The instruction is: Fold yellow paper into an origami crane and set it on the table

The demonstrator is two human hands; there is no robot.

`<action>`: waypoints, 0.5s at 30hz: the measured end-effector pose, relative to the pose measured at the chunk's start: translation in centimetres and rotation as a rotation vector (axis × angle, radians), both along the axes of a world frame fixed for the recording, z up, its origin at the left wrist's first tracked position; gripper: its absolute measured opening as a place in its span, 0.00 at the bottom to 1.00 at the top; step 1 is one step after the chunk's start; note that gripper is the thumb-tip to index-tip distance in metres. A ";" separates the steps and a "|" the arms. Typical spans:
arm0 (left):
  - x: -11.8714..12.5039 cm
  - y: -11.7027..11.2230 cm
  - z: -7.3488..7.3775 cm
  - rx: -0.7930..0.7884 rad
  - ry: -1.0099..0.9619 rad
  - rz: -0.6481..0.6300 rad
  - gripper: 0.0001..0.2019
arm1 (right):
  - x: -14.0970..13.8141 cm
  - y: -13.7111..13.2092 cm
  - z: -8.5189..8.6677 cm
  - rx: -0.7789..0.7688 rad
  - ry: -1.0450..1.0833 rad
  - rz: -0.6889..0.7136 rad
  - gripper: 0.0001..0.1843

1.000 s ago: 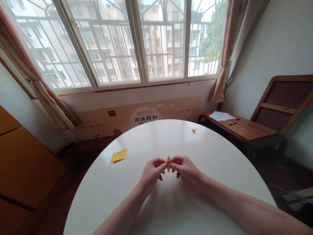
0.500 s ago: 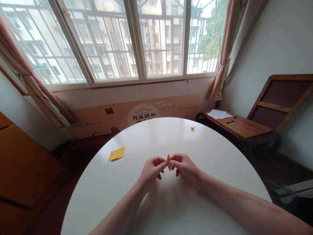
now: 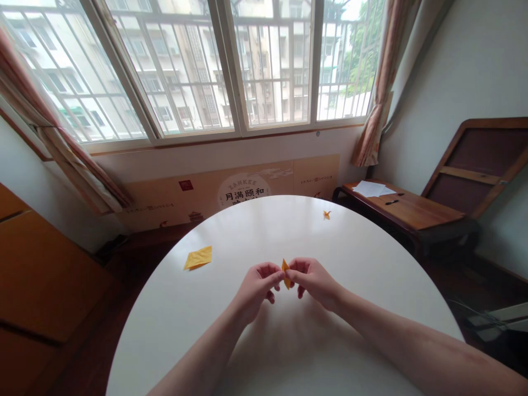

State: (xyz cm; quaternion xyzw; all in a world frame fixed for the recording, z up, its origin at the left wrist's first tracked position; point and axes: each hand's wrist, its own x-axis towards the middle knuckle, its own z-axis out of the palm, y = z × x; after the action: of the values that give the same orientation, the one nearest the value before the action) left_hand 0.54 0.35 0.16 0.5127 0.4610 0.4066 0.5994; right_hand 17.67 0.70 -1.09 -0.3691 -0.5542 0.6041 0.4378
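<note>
A small folded piece of orange paper is pinched between both my hands above the round white table. My left hand grips its left side with thumb and fingertips closed. My right hand grips the right side the same way. Only the pointed top and a bit of the bottom of the paper show; the rest is hidden by my fingers.
A flat orange paper sheet lies on the table's left part. A tiny folded orange figure sits near the far right edge. A wooden side table with white papers stands to the right, below the window.
My hands and the orange paper stay in nearly the same pinch. The view has shifted slightly; nothing was picked up or let go.
</note>
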 end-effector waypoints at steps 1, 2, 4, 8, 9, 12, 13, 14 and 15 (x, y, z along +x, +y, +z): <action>0.0 0.0 -0.1 0.010 0.005 0.002 0.18 | 0.0 0.0 0.0 0.008 -0.010 -0.006 0.14; 0.1 0.0 -0.1 0.021 0.012 0.005 0.18 | -0.1 0.0 0.0 0.014 -0.020 -0.017 0.14; 0.2 0.0 -0.1 0.040 0.028 0.017 0.18 | -0.1 -0.1 0.0 0.026 -0.037 -0.039 0.13; 0.3 -0.1 0.0 0.057 0.035 0.039 0.18 | 0.0 -0.1 0.0 0.039 -0.067 -0.057 0.14; 0.3 -0.1 0.1 0.056 0.032 0.042 0.18 | 0.0 -0.1 0.0 0.041 -0.068 -0.056 0.14; 0.4 -0.1 0.1 0.045 0.021 0.059 0.18 | 0.0 -0.1 0.0 0.042 -0.060 -0.050 0.15; 0.4 -0.1 0.1 0.040 0.017 0.064 0.18 | 0.0 -0.2 0.0 0.039 -0.057 -0.047 0.16; 0.4 -0.1 0.1 0.036 0.014 0.068 0.18 | 0.0 -0.2 0.0 0.036 -0.054 -0.044 0.16; 0.4 -0.1 0.1 0.033 0.010 0.070 0.18 | 0.0 -0.2 0.1 0.032 -0.051 -0.041 0.17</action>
State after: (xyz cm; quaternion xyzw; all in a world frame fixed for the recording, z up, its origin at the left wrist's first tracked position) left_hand 0.93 0.24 0.23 0.5082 0.4750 0.4324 0.5738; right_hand 17.69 0.53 -1.03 -0.3887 -0.5673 0.5762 0.4418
